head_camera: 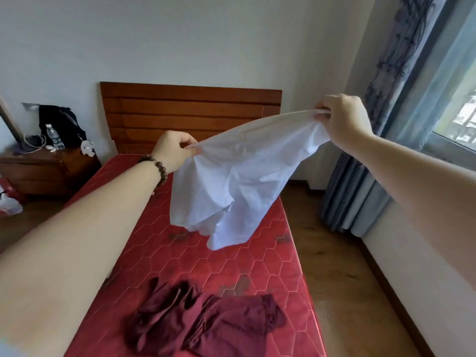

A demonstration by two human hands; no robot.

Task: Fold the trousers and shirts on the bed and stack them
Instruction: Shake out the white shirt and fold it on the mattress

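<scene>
A wooden nightstand (38, 168) with a black bag (60, 124) and a water bottle (52, 136) is seen at far left of the frame. Left of centre, the left hand (172, 150), a bead bracelet (157, 167) on its wrist, is pinched on one edge of a white garment (231, 181). The garment is held up in the air above the red bed (231, 266), hanging at centre frame. A crumpled maroon garment (206, 323) is lying on the bed at bottom centre. At upper right, the right hand (343, 119) is clamped on the white garment's other edge. A curtained window (453, 104) is seen at far right.
</scene>
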